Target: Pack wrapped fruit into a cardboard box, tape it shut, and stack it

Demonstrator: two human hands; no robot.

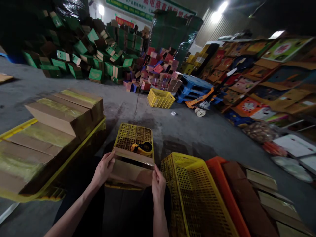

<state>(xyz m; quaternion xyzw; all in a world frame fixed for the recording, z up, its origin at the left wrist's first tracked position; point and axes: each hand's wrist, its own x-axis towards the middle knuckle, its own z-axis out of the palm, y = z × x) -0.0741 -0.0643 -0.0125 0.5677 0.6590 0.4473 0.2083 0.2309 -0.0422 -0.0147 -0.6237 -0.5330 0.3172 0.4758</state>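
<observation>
Progress: several taped boxes point(59, 108) sit in the left crate point(18, 129), tape running along their tops; these look finished, as far as one view can show. The box point(132, 174) in hand is not at that stage — a long dark slot lies between its upper strip of board and the front panel. A little shine shows near its right corner (tape or bare gloss, cannot tell). Judged partway along; how many remain cannot be counted from here.

Location: the box is over the near part of the middle crate point(133, 130), between the knees. The tape dispenser point(142, 148) lies just beyond it on the same crate, touched by neither hand. To the right stand the right crate point(182, 177) and, beside it, the orange crate point(222, 184), with more cartons point(249, 197) there.

Hands: left hand point(102, 171) — fingers close together, bent over the box's left end, gripping it at the upper corner. Right hand point(158, 182) — fingers curled, pinching the right end near the corner. Neither is spread. Fingertip contact behind the board is hidden.
</observation>
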